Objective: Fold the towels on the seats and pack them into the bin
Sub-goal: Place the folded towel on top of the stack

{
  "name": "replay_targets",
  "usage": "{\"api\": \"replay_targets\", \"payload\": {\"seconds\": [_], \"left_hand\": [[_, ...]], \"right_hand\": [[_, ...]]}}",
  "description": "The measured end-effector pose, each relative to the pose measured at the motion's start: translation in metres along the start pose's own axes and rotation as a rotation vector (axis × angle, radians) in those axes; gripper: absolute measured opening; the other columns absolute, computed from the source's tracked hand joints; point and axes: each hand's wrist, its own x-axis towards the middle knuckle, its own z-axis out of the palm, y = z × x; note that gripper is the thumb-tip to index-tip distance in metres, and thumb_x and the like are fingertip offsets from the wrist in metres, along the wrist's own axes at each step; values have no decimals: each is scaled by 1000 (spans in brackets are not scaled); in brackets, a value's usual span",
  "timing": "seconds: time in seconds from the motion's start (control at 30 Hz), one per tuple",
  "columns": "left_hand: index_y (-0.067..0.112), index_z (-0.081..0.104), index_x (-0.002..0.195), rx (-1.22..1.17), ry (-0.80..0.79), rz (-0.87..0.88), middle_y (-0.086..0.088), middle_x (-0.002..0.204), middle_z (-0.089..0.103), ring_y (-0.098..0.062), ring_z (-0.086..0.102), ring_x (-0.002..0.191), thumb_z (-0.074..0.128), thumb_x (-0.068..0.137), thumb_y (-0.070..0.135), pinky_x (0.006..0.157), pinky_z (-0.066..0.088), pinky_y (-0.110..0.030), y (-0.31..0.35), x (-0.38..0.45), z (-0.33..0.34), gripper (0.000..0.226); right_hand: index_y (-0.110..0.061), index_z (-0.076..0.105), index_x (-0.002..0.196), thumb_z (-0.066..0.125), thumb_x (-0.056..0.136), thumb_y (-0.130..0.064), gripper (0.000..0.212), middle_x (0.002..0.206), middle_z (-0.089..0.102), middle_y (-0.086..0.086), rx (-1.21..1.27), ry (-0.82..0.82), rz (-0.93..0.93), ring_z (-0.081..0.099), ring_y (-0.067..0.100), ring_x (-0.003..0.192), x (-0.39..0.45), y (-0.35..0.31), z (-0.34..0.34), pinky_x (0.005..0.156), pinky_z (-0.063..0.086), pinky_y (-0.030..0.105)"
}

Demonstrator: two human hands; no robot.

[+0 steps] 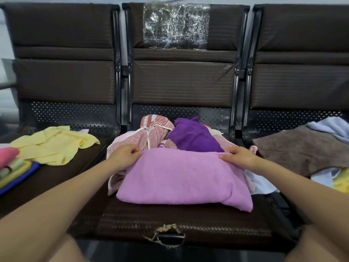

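Lilac towel (181, 178): lies on the middle seat (181, 220), already doubled, far edge raised toward the heap behind; this is the piece in hand.
Left hand (125, 155): pinches the far left corner of the lilac towel, fingers curled over the hem.
Right hand (238, 157): pinches the far right corner the same way; both corners sit level with each other.
Step, as I judge it: you are mid-fold; keep the two corners level and taut; draw the far edge toward you onto the near edge; match the hems before you press flat; the near right corner sags over itself, so smooth it first.
Heap behind: a patterned pink cloth (156, 135) and a purple towel (192, 137) touch the lilac towel's far edge; lift clear so you do not drag them along.
Open room: the bare front strip of the middle seat is your best flat ground; its front lip is torn (166, 231), so keep cloth off that snag.
Left seat: yellow towel (54, 144) loose; a folded stack (13, 167) at the far left edge.
Right seat: brown towel (306, 148) and pale blue towel (328, 127), unfolded, near your right forearm.
Bin: not in view; I cannot tell where it stands.
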Motion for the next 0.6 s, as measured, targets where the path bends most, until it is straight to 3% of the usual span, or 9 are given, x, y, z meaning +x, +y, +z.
{"api": "replay_targets", "payload": {"seconds": [0.17, 0.27, 0.37, 0.43, 0.5, 0.6], "left_hand": [[19, 59, 81, -76, 32, -78, 4, 83, 59, -19, 54, 87, 57, 93, 27, 74, 39, -30, 5, -6, -1, 15], [16, 53, 76, -60, 7, -180, 0, 78, 56, -19, 50, 79, 55, 93, 32, 69, 37, -31, 7, -8, -2, 23], [12, 55, 74, -30, -44, -266, -4, 73, 51, -17, 46, 70, 50, 96, 38, 59, 32, -29, 11, -13, -4, 34], [3, 65, 96, -95, -74, -307, -9, 87, 58, -23, 53, 83, 50, 96, 40, 66, 37, -31, 10, -16, -5, 40], [0, 61, 119, -191, -97, -358, -13, 117, 60, -28, 56, 107, 51, 94, 44, 84, 43, -33, 7, -22, -9, 51], [4, 60, 125, -269, -152, -344, -11, 130, 57, -27, 55, 115, 56, 90, 49, 94, 44, -36, 4, -31, -13, 57]], "right_hand": [[-12, 52, 76, 68, 86, -34, 29, 78, 50, 5, 14, 8, 10, 45, 15, 73, 0, 2, -1, 65, 33, 30], [-10, 54, 80, 74, 81, -36, 33, 80, 55, 4, 66, 35, 88, 49, 16, 73, -2, 1, -2, 62, 38, 28], [-6, 61, 90, 85, 58, -45, 56, 94, 67, 8, 348, 1, 263, 64, 21, 88, -8, 7, -6, 82, 55, 36], [-4, 59, 102, 88, 62, -35, 58, 104, 67, 12, 557, -36, 332, 63, 24, 98, -17, 10, -10, 91, 52, 42], [-4, 57, 119, 80, 72, -32, 60, 113, 66, 11, 651, -105, 380, 61, 24, 102, -26, 14, -13, 84, 52, 38], [-9, 55, 125, 72, 78, -36, 56, 120, 64, 10, 661, -225, 447, 60, 26, 104, -43, 17, -15, 77, 49, 35]]}}
